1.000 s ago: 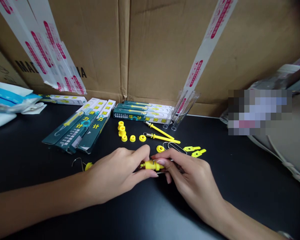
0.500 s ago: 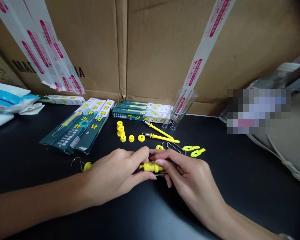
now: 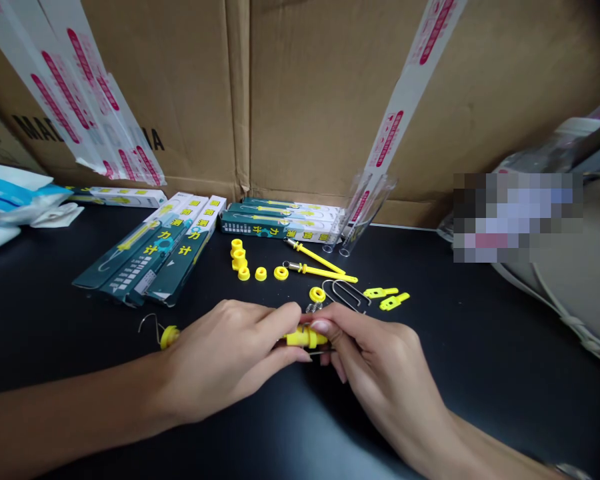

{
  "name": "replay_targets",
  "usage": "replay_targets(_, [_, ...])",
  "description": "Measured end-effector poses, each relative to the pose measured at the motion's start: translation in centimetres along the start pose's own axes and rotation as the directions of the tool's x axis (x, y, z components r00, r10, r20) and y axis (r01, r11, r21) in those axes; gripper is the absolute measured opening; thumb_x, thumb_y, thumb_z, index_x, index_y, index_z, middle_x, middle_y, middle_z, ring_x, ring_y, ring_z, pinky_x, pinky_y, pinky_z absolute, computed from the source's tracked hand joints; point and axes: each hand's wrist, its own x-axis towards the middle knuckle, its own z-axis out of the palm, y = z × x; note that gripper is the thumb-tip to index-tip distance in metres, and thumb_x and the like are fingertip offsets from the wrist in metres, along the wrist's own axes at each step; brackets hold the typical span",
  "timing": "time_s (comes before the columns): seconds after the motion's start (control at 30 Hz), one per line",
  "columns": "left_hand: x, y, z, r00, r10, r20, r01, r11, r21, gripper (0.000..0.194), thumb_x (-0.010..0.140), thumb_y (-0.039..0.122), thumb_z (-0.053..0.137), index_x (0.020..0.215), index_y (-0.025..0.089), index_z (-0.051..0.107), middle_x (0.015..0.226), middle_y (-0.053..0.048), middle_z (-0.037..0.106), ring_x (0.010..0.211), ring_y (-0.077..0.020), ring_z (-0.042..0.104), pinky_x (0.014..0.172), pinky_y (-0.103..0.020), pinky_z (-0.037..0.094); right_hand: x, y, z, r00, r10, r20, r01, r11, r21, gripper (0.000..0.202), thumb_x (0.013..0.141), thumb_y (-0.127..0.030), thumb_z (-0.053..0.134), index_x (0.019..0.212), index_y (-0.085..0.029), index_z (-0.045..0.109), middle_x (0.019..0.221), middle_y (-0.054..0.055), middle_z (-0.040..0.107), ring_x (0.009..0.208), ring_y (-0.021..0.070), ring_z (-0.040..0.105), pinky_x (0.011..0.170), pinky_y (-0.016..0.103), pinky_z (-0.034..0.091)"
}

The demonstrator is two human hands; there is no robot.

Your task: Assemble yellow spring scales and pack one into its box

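A partly covered spring scale [image 3: 304,337] lies across both hands, its yellow end piece showing between them. My left hand [image 3: 230,353] is closed around its middle. Past the heel of that hand stick out a yellow cap [image 3: 170,337] and a bent wire hook [image 3: 150,323]. The thumb and index finger of my right hand [image 3: 375,353] pinch the yellow end piece. A thin metal wire runs below it, its ends hidden by fingers. Just beyond the fingertips lie a yellow ring [image 3: 317,295], small coil springs [image 3: 313,308] and wire hooks [image 3: 347,295].
Farther back lie yellow caps [image 3: 238,257], yellow rods with springs [image 3: 325,273], flat yellow tabs [image 3: 394,302] and clear tubes [image 3: 353,227] leaning on a cardboard box [image 3: 300,100]. Printed spring scale boxes [image 3: 155,247] stand left. A grey bag [image 3: 575,287] is at right.
Both hands stay on the spring scale, with the right fingers shifted slightly at the yellow end piece. The springs beyond them now show. The whole view has shifted a little.
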Motion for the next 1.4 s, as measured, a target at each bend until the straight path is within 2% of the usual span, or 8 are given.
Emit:
replay_targets(0.23, [-0.1,0.4,0.0,0.999,0.048,-0.014,-0.046,0.996,0.078,0.025,0.093,0.025,0.069,0.080,0.021,0.048,0.069,0.004,0.062,0.059,-0.0157,0.064,0.053,-0.024,0.041,-0.2,-0.3,0.1,0.999,0.032,-0.004,-0.032,0.999,0.007,0.030,0.100,-0.014,0.043,0.078,-0.020,0.062,0.055,-0.005,0.056,0.044,0.0093,0.053,0.048,0.019,0.042])
replay_targets(0.57, [-0.2,0.5,0.2,0.990,0.122,-0.072,-0.112,0.984,0.140,0.032,0.107,0.038,0.042,0.082,0.020,0.050,0.065,0.003,0.061,0.057,-0.0153,0.063,0.052,-0.027,0.040,-0.5,-0.2,0.3,0.995,0.095,-0.028,-0.093,0.994,0.052,0.032,0.102,-0.021,0.042,0.076,-0.019,0.061,0.051,-0.006,0.055,0.035,0.0074,0.046,0.039,0.019,0.035])
replay_targets(0.8, [-0.4,0.6,0.2,0.960,0.248,-0.131,-0.206,0.939,0.275,0.016,0.105,0.028,0.048,0.091,0.021,0.050,0.074,0.003,0.067,0.064,-0.0168,0.068,0.054,-0.030,0.042,-0.6,-0.4,0.3,0.994,0.090,-0.062,-0.086,0.994,0.072,0.031,0.103,-0.021,0.044,0.079,-0.019,0.063,0.050,-0.007,0.054,0.034,0.0068,0.047,0.040,0.019,0.037])
replay_targets(0.87, [-0.5,0.7,0.4,0.970,0.209,-0.124,-0.169,0.946,0.276,0.020,0.105,0.033,0.048,0.088,0.021,0.048,0.072,0.002,0.067,0.062,-0.0187,0.068,0.052,-0.031,0.042,-0.6,-0.3,0.3,0.995,0.058,-0.076,-0.054,0.997,0.056,0.031,0.102,-0.019,0.043,0.080,-0.018,0.064,0.050,-0.007,0.054,0.035,0.0070,0.048,0.041,0.019,0.038])
replay_targets(0.97, [-0.6,0.8,0.7,0.995,0.039,-0.092,-0.020,0.981,0.195,0.025,0.102,0.041,0.053,0.087,0.021,0.046,0.074,0.000,0.070,0.065,-0.0219,0.071,0.052,-0.030,0.043,-0.6,-0.1,0.4,0.996,0.004,-0.088,-0.001,1.000,0.031,0.029,0.101,-0.016,0.043,0.080,-0.018,0.063,0.053,-0.006,0.056,0.038,0.0073,0.051,0.043,0.019,0.040])
replay_targets(1.13, [-0.4,1.3,0.3,0.984,-0.173,0.030,0.174,0.985,-0.007,0.026,0.096,0.045,0.062,0.101,0.022,0.052,0.085,0.001,0.073,0.073,-0.0216,0.071,0.058,-0.027,0.043,-0.5,0.1,0.3,0.992,-0.060,-0.109,0.058,0.998,-0.017,0.027,0.099,-0.012,0.044,0.082,-0.018,0.064,0.055,-0.005,0.057,0.040,0.0073,0.053,0.044,0.019,0.041])
replay_targets(1.23, [-0.2,1.6,-0.3,0.964,-0.236,0.121,0.248,0.963,-0.102,0.035,0.096,0.054,0.057,0.084,0.022,0.058,0.072,0.003,0.067,0.062,-0.0178,0.064,0.054,-0.026,0.035,-0.4,0.1,0.2,0.979,-0.146,-0.143,0.138,0.988,-0.063,0.027,0.096,-0.007,0.045,0.082,-0.018,0.065,0.057,-0.006,0.059,0.039,0.0063,0.051,0.043,0.018,0.040])
replay_targets(1.4, [0.3,1.7,-1.4,0.926,-0.231,0.297,0.339,0.855,-0.393,0.043,0.105,0.041,0.042,0.074,0.021,0.065,0.069,0.005,0.066,0.065,-0.0105,0.062,0.061,-0.022,0.037,-0.4,0.2,0.1,0.959,-0.229,-0.165,0.213,0.971,-0.109,0.027,0.095,-0.002,0.045,0.087,-0.016,0.067,0.064,-0.003,0.066,0.044,0.0064,0.058,0.047,0.016,0.044])
